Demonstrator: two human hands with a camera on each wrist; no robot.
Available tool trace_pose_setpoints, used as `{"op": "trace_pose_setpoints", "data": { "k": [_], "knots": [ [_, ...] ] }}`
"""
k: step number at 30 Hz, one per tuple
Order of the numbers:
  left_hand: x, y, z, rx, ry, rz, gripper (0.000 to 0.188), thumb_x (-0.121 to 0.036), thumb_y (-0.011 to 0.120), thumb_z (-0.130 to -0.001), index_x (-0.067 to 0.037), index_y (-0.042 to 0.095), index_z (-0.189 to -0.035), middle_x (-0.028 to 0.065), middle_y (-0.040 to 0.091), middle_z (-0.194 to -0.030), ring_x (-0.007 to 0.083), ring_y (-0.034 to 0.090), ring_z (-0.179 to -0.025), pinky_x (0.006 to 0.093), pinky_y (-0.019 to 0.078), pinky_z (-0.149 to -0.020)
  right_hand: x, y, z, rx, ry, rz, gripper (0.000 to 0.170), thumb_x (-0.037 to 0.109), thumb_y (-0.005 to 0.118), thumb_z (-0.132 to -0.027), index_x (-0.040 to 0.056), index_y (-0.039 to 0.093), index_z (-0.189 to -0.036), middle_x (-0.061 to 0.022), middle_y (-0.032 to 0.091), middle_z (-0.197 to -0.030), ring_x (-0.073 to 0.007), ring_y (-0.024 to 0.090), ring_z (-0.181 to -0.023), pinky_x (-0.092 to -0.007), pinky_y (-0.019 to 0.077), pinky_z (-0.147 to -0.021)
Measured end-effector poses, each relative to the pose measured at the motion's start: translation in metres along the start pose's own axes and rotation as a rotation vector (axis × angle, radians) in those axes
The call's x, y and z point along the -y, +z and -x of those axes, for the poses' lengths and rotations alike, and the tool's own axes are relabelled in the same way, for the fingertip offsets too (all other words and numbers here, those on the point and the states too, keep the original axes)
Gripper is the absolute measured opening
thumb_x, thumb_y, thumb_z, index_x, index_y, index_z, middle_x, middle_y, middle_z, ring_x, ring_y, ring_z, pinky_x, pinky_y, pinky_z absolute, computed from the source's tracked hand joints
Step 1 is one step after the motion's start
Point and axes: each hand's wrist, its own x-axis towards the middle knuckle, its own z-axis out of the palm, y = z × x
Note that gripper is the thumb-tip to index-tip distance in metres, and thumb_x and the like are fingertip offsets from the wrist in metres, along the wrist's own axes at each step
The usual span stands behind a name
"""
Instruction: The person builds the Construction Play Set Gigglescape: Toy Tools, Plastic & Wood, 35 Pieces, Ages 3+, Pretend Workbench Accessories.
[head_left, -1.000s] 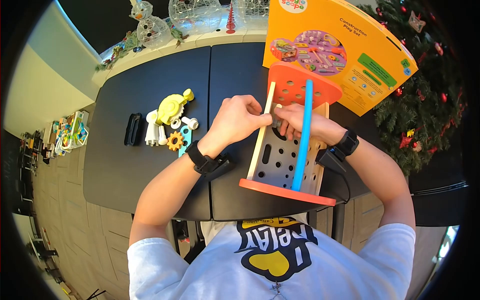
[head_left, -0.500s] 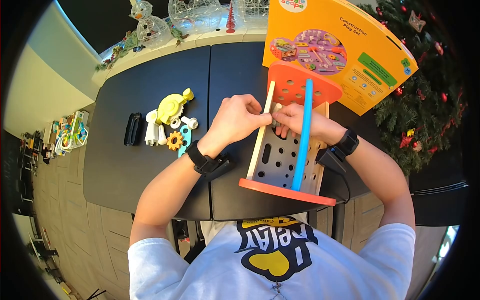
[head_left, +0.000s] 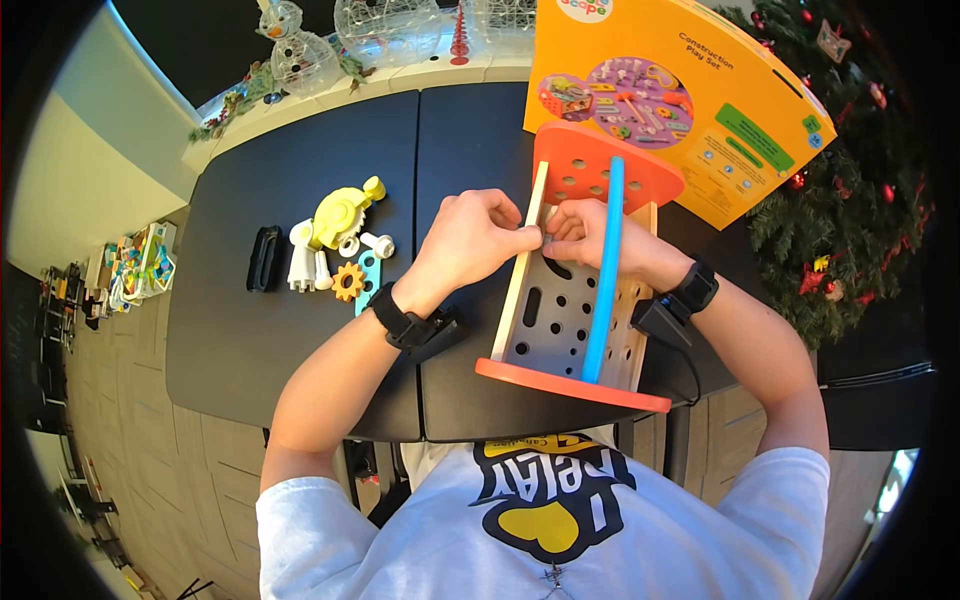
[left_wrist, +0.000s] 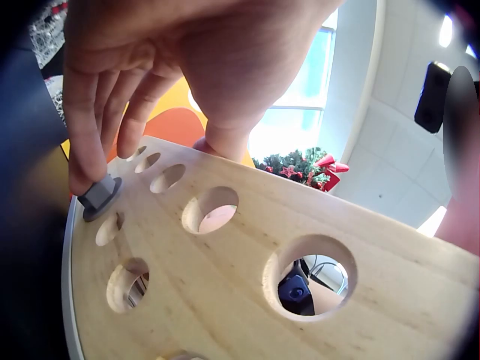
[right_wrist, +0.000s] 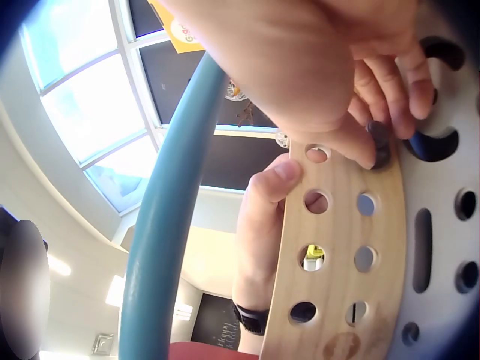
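A toy toolbox stands on the table, with pale wooden sides, red ends, a grey perforated base and a blue handle bar. My left hand grips its left wooden side, the thumb over the top edge. In the left wrist view, its fingertips hold a grey hexagonal bolt head against the side's outer face. Reaching under the handle bar, my right hand pinches a dark grey round piece, like a nut, at the inner face of that same side. Its fingers partly hide the piece.
Left on the table lie a yellow-green toy saw, white toy pieces, an orange gear, a turquoise perforated strip and a black case. A yellow box stands behind the toolbox, beside a decorated tree.
My right hand's fingers have shifted up and drawn together at the wooden side, now covering the pale shaft seen there earlier. My left hand has kept its place.
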Motion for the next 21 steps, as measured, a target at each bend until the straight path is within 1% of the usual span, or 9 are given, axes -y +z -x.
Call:
{"op": "trace_pose_setpoints", "data": {
  "k": [2,5,8,11,14,17,20,21],
  "knots": [
    [-0.001,-0.001,0.001,0.003,-0.004,0.005,0.04,-0.029,0.079,-0.08,0.006,0.074,-0.101,0.0193,0.078,-0.094,0.0249,0.077,-0.09,0.0341,0.0591,-0.084,0.01,-0.004,0.001,0.088,0.113,0.03,0.039,0.032,0.068,-0.101,-0.0063,0.068,-0.108,-0.0143,0.074,-0.091,-0.0175,0.071,-0.075,-0.032,0.0575,-0.071],
    [-0.001,-0.001,0.001,0.009,-0.003,0.012,0.041,-0.029,0.079,-0.08,0.006,0.074,-0.101,0.0193,0.078,-0.094,0.0248,0.077,-0.09,0.0341,0.0591,-0.084,0.009,0.0,-0.001,0.108,0.19,-0.102,0.044,0.037,0.061,-0.105,-0.0065,0.069,-0.106,-0.015,0.074,-0.089,-0.0185,0.072,-0.074,-0.0333,0.0582,-0.071],
    [-0.002,-0.001,0.001,0.007,0.001,0.009,0.041,-0.029,0.079,-0.08,0.005,0.074,-0.101,0.0191,0.078,-0.094,0.0247,0.077,-0.09,0.0341,0.0591,-0.084,0.015,-0.001,-0.002,0.141,0.303,-0.143,0.045,0.037,0.054,-0.106,-0.006,0.069,-0.107,-0.0146,0.074,-0.089,-0.018,0.072,-0.075,-0.0324,0.0579,-0.067],
    [-0.001,-0.001,0.0,0.003,-0.003,0.001,0.041,-0.03,0.079,-0.08,0.006,0.074,-0.101,0.0191,0.078,-0.094,0.0248,0.077,-0.09,0.034,0.0592,-0.084,0.022,-0.003,0.0,0.05,0.337,-0.216,0.041,0.033,0.055,-0.105,-0.0058,0.068,-0.108,-0.0142,0.074,-0.089,-0.0171,0.071,-0.074,-0.0307,0.056,-0.064],
    [-0.001,0.0,0.0,0.0,0.001,-0.002,0.041,-0.03,0.079,-0.08,0.006,0.074,-0.101,0.0192,0.078,-0.094,0.025,0.077,-0.089,0.0341,0.0593,-0.084,0.026,0.0,0.003,-0.024,0.291,-0.177,0.039,0.031,0.055,-0.104,-0.0052,0.068,-0.109,-0.0129,0.073,-0.086,-0.0167,0.07,-0.072,-0.0302,0.0549,-0.063],
    [0.0,0.0,0.0,-0.002,0.007,-0.007,0.041,-0.029,0.079,-0.08,0.006,0.074,-0.101,0.0194,0.078,-0.094,0.0253,0.077,-0.089,0.0341,0.0594,-0.084,0.014,0.001,0.003,0.024,0.104,-0.009,0.039,0.031,0.055,-0.104,-0.0054,0.069,-0.107,-0.0109,0.072,-0.082,-0.016,0.068,-0.069,-0.0301,0.0545,-0.063],
    [0.001,0.001,-0.001,0.0,0.007,-0.005,0.041,-0.029,0.079,-0.08,0.006,0.074,-0.101,0.0194,0.078,-0.094,0.0253,0.077,-0.09,0.0341,0.0594,-0.084,0.013,0.0,0.003,0.049,0.115,0.012,0.041,0.032,0.052,-0.106,-0.0058,0.07,-0.104,-0.0098,0.071,-0.081,-0.0161,0.068,-0.068,-0.0308,0.0549,-0.062],
    [0.001,0.001,-0.001,-0.001,0.007,-0.001,0.041,-0.029,0.079,-0.08,0.006,0.074,-0.101,0.0194,0.078,-0.094,0.0253,0.077,-0.09,0.034,0.0594,-0.084,0.012,0.001,0.002,0.063,0.153,-0.033,0.042,0.032,0.052,-0.106,-0.006,0.07,-0.104,-0.0101,0.071,-0.081,-0.0162,0.068,-0.068,-0.0311,0.055,-0.062]
  ]
}}
